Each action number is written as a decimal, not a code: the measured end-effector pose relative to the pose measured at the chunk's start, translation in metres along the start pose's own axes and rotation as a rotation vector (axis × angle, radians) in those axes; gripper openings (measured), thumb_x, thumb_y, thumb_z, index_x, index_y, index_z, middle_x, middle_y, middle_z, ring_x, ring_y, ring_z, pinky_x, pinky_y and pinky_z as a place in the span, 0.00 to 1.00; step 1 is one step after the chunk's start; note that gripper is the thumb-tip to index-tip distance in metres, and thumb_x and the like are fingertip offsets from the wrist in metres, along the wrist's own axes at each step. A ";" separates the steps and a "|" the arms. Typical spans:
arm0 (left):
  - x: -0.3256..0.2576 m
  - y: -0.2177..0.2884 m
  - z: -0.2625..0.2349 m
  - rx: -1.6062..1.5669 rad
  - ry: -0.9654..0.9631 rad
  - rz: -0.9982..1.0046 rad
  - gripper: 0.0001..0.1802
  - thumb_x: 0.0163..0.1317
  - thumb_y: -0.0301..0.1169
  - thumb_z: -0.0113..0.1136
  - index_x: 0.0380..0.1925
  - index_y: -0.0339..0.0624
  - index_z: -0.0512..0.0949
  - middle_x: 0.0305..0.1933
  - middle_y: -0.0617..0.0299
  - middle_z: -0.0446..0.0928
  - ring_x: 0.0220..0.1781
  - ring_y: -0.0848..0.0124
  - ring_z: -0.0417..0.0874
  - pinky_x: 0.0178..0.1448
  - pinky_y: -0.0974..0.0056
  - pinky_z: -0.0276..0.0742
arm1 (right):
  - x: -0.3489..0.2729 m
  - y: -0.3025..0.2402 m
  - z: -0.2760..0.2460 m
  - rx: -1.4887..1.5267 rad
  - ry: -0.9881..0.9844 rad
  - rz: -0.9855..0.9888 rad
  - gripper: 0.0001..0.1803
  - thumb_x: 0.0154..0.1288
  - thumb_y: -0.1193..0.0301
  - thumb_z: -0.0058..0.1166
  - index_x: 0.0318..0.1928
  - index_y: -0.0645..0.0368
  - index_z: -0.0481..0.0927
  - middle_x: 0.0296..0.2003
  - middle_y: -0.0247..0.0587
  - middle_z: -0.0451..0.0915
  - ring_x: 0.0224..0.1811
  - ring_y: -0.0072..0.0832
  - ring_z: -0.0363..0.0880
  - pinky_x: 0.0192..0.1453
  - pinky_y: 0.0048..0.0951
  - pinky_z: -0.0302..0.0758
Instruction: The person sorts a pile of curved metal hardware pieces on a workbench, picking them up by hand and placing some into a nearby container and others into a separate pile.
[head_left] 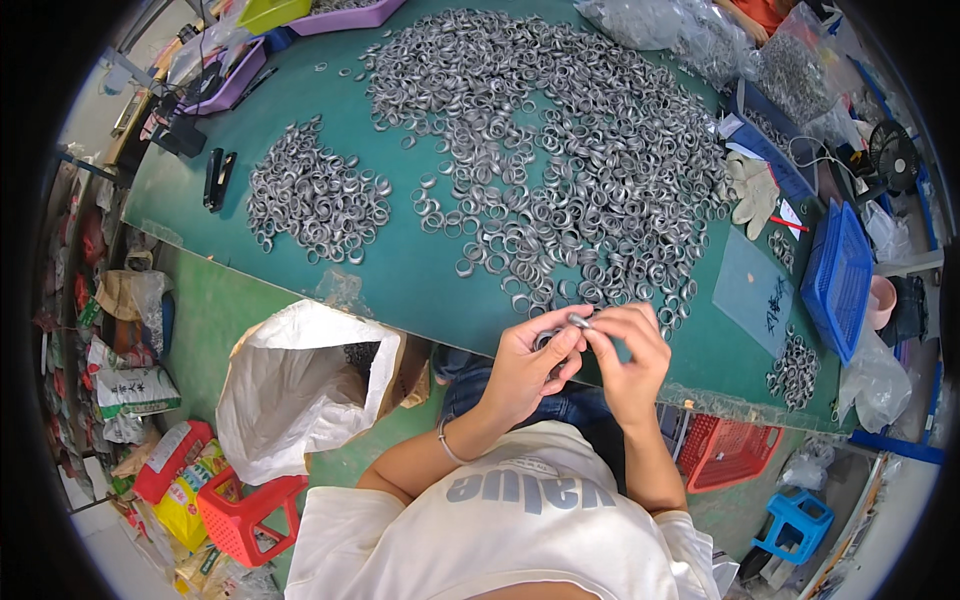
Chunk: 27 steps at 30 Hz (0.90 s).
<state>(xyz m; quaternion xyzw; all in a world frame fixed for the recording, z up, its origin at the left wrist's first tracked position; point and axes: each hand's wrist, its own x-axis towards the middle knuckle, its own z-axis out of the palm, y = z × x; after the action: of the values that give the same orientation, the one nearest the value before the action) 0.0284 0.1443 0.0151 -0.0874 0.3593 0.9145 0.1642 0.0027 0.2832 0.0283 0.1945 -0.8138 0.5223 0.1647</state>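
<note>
Just over the table's near edge, both my hands meet. A grey metal ring (578, 321) is pinched between the fingertips of my left hand (528, 362) and my right hand (632, 368). More dark rings (545, 341) sit in the curled fingers of my left hand, partly hidden. Beyond my hands spreads a large pile of loose metal rings (590, 150) on the green table (420, 290). A smaller heap of rings (315, 195) lies apart from it, toward the left.
Left of my lap, an open white sack (290, 400) hangs below the table edge. A black stapler-like tool (218, 180) lies at the left. On the right are a work glove (752, 192), a clear sheet (752, 290), blue baskets (838, 280) and a small ring heap (793, 372).
</note>
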 end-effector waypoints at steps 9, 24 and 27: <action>0.000 0.002 -0.001 0.087 -0.080 0.097 0.18 0.64 0.27 0.53 0.54 0.34 0.70 0.29 0.65 0.70 0.21 0.83 0.64 0.17 0.78 0.54 | 0.005 -0.004 -0.006 -0.204 -0.043 -0.290 0.09 0.47 0.82 0.58 0.33 0.63 0.81 0.33 0.39 0.79 0.35 0.36 0.75 0.40 0.33 0.70; -0.002 0.002 -0.014 -0.257 -0.037 0.001 0.13 0.69 0.35 0.45 0.41 0.36 0.72 0.34 0.58 0.72 0.22 0.76 0.70 0.15 0.79 0.55 | 0.053 0.051 0.041 -0.515 -0.043 -0.013 0.03 0.51 0.76 0.59 0.29 0.59 0.78 0.33 0.39 0.76 0.39 0.37 0.70 0.45 0.35 0.63; -0.002 0.001 -0.019 -0.227 0.009 -0.022 0.14 0.69 0.35 0.45 0.43 0.36 0.72 0.34 0.59 0.72 0.22 0.77 0.69 0.16 0.79 0.55 | 0.050 0.051 0.035 -0.324 0.032 0.046 0.03 0.55 0.75 0.58 0.30 0.61 0.79 0.26 0.36 0.76 0.32 0.30 0.72 0.41 0.30 0.64</action>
<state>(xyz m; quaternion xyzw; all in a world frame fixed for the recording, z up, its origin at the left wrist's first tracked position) 0.0307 0.1297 0.0025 -0.1136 0.2533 0.9470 0.1614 -0.0679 0.2633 -0.0029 0.1381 -0.8889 0.3908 0.1948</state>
